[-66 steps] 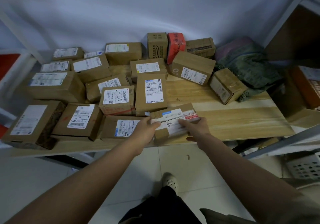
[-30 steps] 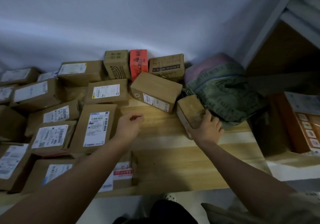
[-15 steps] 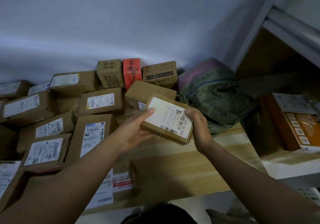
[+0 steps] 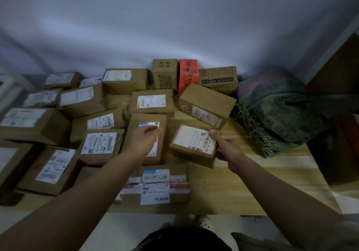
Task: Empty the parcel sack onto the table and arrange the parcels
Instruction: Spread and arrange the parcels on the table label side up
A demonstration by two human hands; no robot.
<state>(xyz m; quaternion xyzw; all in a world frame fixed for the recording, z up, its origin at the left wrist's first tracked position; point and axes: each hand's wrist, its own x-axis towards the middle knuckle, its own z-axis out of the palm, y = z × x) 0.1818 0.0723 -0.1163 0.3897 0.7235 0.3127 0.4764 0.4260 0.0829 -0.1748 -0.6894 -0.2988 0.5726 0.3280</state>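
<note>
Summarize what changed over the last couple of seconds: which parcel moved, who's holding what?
The small parcel left its spot beside the green sack, was turned label-up and brought down toward the table. The left hand let go of it and now hovers over the tall parcel; the right hand grips it alone. The taped parcel released earlier, the other boxes and the sack stayed put.

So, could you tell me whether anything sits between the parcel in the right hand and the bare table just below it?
Nothing visible does. The right hand grips the labelled parcel over bare table; the nearest boxes, the tall parcel to its left and the taped parcel in front, lie beside that spot.
</note>
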